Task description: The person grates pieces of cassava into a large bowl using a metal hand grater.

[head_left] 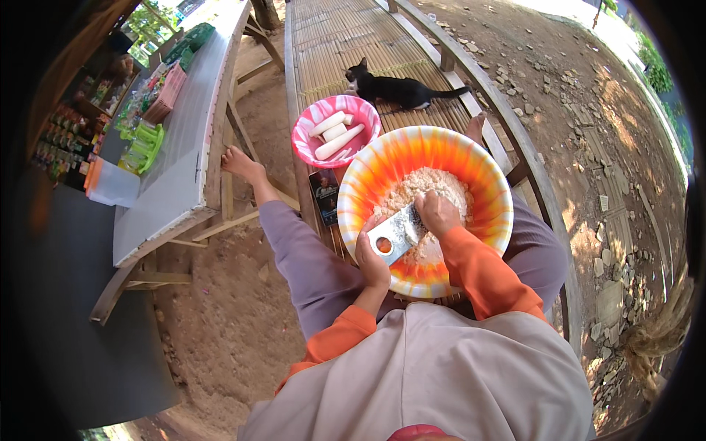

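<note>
My left hand point(373, 261) is closed round the end of a flat metal grater point(397, 237) with a round hole near its grip. The grater slants into a large orange, yellow and white basin point(353, 192) between my legs. Pressed to the grater's upper part is my right hand point(439, 213), fingers closed on a piece of peeled cassava that they mostly hide. Pale, crumbly gratings point(435, 184) are heaped in the basin under it. Just beyond, to the left, a pink and white bowl point(303, 148) holds several peeled cassava roots point(340, 142).
A black and white cat point(401, 90) stands on the bamboo platform point(334, 40) past the bowl. Between bowl and basin lies a dark printed packet point(323, 195). A wooden rail point(526, 140) runs along the right. On the left, a table point(173, 176) carries baskets and a plastic container point(114, 184).
</note>
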`<state>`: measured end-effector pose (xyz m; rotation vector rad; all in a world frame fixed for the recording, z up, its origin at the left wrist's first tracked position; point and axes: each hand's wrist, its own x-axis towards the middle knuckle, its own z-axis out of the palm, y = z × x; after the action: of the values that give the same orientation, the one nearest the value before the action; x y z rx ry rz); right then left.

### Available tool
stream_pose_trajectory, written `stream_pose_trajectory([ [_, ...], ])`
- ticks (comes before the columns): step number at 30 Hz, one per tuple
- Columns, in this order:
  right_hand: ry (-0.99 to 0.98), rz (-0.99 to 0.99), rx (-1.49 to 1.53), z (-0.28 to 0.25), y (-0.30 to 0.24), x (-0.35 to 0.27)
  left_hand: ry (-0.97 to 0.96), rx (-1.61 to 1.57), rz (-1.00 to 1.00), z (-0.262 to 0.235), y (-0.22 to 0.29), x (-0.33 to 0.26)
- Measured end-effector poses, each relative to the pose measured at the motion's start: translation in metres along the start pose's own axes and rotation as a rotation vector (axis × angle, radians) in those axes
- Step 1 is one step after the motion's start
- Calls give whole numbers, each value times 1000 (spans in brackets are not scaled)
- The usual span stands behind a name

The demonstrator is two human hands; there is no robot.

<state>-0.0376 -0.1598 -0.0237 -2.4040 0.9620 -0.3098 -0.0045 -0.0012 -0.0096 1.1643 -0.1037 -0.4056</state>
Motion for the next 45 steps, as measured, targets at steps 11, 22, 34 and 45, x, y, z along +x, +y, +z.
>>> stream_pose_trajectory([
  [11,36,58,-52,11,56,9,-31,90,50,4,2,-2],
  [22,-26,98,-96,-4,49,8,-38,84,45,3,0,0],
  [34,87,-12,-119,6,64,11,-38,69,41,3,0,2],
  [45,-16,84,-25,-1,46,4,-11,-11,-17,10,8,-2],
])
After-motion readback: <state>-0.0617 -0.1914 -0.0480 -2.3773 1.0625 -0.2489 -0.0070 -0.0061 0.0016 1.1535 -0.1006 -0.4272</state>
